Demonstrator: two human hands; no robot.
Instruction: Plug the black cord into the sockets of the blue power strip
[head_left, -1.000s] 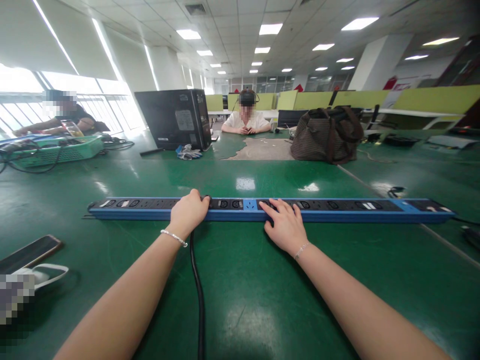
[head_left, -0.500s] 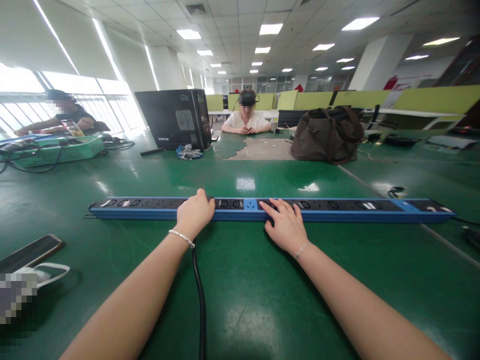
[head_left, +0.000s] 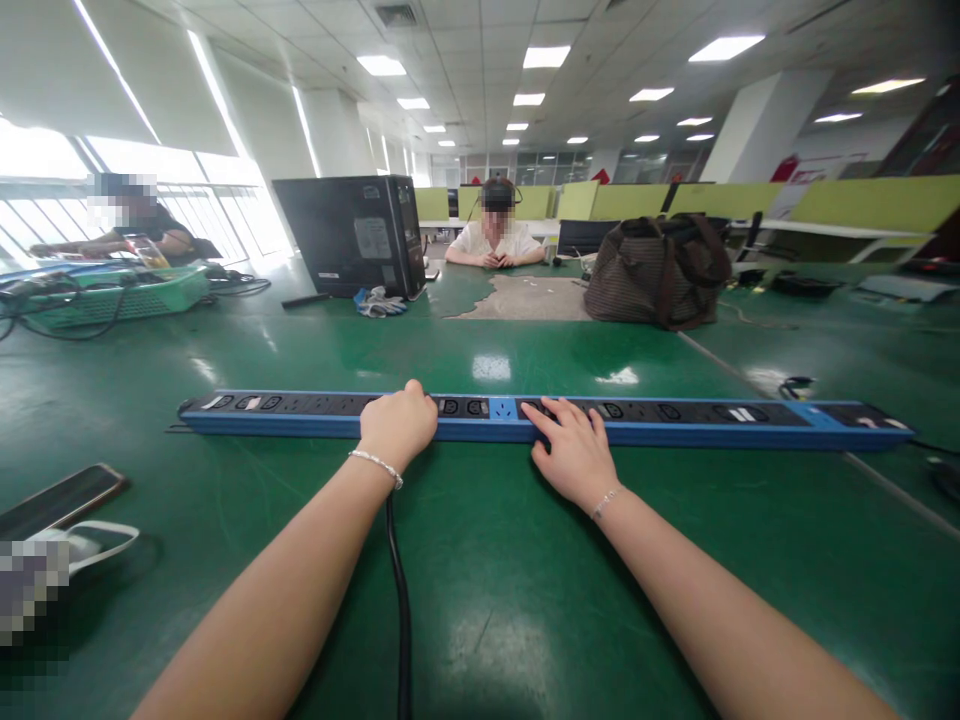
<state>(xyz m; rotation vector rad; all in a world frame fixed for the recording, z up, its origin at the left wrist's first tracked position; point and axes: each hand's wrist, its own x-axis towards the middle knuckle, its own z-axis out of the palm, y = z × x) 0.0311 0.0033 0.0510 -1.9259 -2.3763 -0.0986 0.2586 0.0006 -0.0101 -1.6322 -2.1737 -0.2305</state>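
Note:
A long blue power strip (head_left: 712,432) with black socket panels lies crosswise on the green table. My left hand (head_left: 397,425) is closed in a fist over its left-middle sockets. A black power cord (head_left: 401,600) runs up from the lower edge and disappears under that hand; its end is hidden in my fingers. Just right of the strip's light-blue socket section (head_left: 502,408), my right hand (head_left: 574,450) lies with fingers spread on the top face, pressing on the strip without wrapping round it.
A phone (head_left: 64,500) and a white looped object (head_left: 105,532) lie at left. Farther back are a green basket of cables (head_left: 127,300), a black computer case (head_left: 352,240), gloves (head_left: 380,302) and a brown bag (head_left: 652,275). One person (head_left: 495,235) sits opposite, another (head_left: 142,230) at far left.
My left hand has shifted slightly to the right and rolled, its knuckles now higher over the strip. My right hand stays in place on the strip. The view has moved a little.

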